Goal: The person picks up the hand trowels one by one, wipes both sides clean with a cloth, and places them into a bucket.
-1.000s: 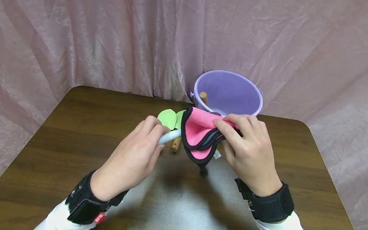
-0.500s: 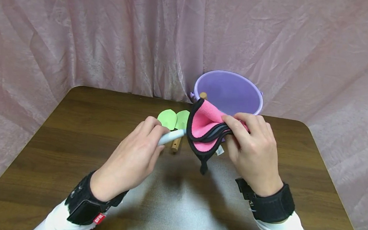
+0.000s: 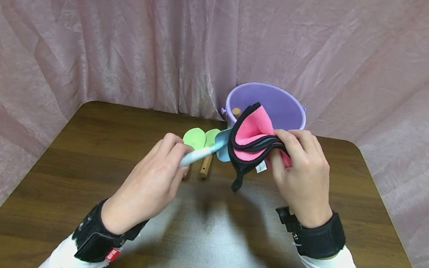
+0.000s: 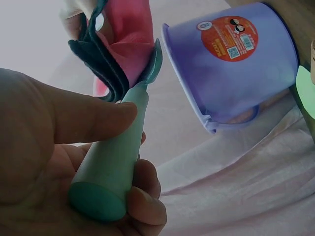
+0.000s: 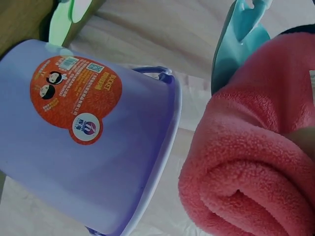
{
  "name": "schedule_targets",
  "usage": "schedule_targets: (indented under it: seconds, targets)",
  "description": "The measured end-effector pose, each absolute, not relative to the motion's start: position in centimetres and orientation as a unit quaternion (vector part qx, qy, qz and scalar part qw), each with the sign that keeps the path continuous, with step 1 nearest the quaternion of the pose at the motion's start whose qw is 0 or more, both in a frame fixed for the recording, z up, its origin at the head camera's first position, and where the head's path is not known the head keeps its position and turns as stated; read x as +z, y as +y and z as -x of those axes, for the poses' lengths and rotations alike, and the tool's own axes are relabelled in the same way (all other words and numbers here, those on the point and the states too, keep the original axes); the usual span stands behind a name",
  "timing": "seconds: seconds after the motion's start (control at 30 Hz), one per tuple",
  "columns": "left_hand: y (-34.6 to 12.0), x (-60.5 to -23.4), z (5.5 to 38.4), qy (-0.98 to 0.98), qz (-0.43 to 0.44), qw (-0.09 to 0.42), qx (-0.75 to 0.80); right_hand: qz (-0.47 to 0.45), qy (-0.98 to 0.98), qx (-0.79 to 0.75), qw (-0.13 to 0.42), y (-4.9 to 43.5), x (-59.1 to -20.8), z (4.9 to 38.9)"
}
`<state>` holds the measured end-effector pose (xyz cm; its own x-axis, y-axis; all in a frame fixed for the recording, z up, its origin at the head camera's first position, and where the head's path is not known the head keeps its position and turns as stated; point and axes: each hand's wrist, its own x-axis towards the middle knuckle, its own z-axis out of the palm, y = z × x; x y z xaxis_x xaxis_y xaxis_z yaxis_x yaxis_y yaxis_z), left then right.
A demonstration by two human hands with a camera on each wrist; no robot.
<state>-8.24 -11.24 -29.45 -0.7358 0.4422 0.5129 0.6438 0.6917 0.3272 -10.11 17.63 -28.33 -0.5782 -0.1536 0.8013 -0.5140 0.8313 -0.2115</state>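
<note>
My left hand (image 3: 149, 183) grips the pale handle of a light-blue toy shovel (image 3: 197, 154), thumb on top in the left wrist view. The shovel's blade (image 5: 241, 44) points away to the right and is partly covered by a folded pink cloth (image 3: 255, 129) with black edging. That cloth is pinched in my right hand (image 3: 302, 176), between thumb and fingers, and bunches against the blade. A black loop hangs from its lower corner. Seen from the right wrist, the cloth's thick rolled fold hides most of the right hand.
Behind the cloth a purple bucket (image 3: 285, 108) stands at the table's back edge, a round wooden end (image 3: 236, 111) showing inside. Two green pieces (image 3: 194, 138) lie left of it, above wooden handles (image 3: 206, 165). A pink curtain (image 3: 150, 39) hangs behind the table.
The cloth has shifted right and upward with my right hand, sliding off the handle, so part of the blue blade now shows. My left hand keeps its grip, moving only slightly.
</note>
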Motion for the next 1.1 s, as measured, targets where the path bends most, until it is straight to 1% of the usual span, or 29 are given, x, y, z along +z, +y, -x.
schedule_targets:
  seconds: [0.63,0.83,1.1]
  targets:
    - [-11.40,-29.47,8.28,-0.887,0.298,0.214,-0.279,-0.116,-0.877,0.239,0.401,18.13,-28.99,10.32]
    - [-11.37,-29.58,8.29,-0.888,0.295,0.210,-0.283,-0.122,-0.876,0.237,0.401,18.13,-29.03,10.31]
    - [-11.25,-29.64,8.33,-0.887,0.298,0.207,-0.285,-0.157,-0.877,0.220,0.398,18.08,-28.86,10.23]
